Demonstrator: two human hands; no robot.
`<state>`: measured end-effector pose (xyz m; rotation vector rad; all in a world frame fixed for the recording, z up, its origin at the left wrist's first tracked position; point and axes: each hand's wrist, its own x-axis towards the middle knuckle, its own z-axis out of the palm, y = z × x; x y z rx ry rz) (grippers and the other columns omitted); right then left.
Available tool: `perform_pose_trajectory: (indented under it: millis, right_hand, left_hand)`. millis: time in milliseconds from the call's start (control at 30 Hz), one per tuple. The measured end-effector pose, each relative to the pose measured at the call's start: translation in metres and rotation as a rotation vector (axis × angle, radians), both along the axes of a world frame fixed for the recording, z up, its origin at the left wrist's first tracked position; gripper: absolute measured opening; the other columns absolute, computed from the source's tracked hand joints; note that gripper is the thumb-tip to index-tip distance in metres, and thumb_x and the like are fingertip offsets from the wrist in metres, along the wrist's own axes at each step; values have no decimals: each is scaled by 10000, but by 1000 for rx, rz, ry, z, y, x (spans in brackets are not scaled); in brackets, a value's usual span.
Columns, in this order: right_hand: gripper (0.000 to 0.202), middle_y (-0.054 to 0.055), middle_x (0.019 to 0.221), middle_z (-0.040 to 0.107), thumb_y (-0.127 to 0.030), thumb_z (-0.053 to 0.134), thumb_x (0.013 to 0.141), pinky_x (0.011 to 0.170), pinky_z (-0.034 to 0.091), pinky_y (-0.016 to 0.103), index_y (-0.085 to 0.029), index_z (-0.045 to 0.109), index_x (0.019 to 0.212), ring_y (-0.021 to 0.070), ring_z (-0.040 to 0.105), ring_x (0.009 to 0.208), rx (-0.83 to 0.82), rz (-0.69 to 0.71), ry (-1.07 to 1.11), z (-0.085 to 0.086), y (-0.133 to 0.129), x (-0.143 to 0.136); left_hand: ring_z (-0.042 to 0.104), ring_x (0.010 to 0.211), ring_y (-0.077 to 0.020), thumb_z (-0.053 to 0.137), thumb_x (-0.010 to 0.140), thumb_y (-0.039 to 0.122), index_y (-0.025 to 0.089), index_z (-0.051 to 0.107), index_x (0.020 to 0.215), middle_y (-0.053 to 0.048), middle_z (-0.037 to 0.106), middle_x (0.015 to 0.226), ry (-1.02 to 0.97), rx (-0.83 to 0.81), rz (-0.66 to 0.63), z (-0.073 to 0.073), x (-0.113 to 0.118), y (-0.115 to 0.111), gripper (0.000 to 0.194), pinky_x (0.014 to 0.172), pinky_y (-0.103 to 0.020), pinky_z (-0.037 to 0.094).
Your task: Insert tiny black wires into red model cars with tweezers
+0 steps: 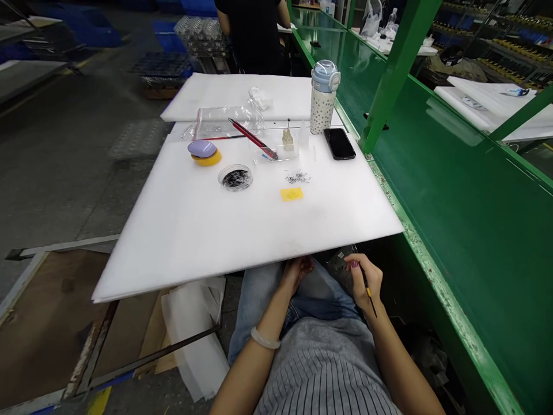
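Observation:
My right hand (366,280) is closed around a slim black pen-like tool (368,293) with a yellow band, whose front end I cannot make out. It is over my lap, just below the near edge of the white foam-topped table (207,230). My left hand (298,272) lies over my thigh by the same edge, fingers curled; what they hold, if anything, is hidden. On the table nearest my hands are a yellow piece (292,194), a scatter of tiny dark slivers (298,177) and a clear round dish (235,178) of similar dark bits.
Farther back are a lilac-and-yellow oval object (203,151), red-and-black tweezers (254,140), a clear bag (228,120), a small bottle (287,139), a phone (340,143) and a tumbler (323,98). A green post (395,75) and conveyor (458,190) border the right. A person (254,34) sits ahead.

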<state>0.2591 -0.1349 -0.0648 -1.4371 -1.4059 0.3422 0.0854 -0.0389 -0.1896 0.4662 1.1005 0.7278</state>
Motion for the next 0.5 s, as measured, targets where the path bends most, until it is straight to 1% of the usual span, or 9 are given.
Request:
perform_pose_trajectory:
  millis: [300,500]
  right_hand:
    - [222,-14,702,627,-259,462,1023,594,481,263,-223,674,971,146,611,613,-9,-39,48,-3,3,-4]
    - [231,-17,685,619,-262,463,1021,588,478,257,-219,679,950,144,609,609,-33,-14,53,-5,-3,0]
  left_hand:
    - [656,726,-120,633,993,378,135,660,956,-4,683,862,2,17,-2,2,0,-1,248,683,-285,578]
    - [661,726,-123,643,985,394,133,665,946,-5,683,844,3,40,-5,2,0,-2,266,686,-290,582]
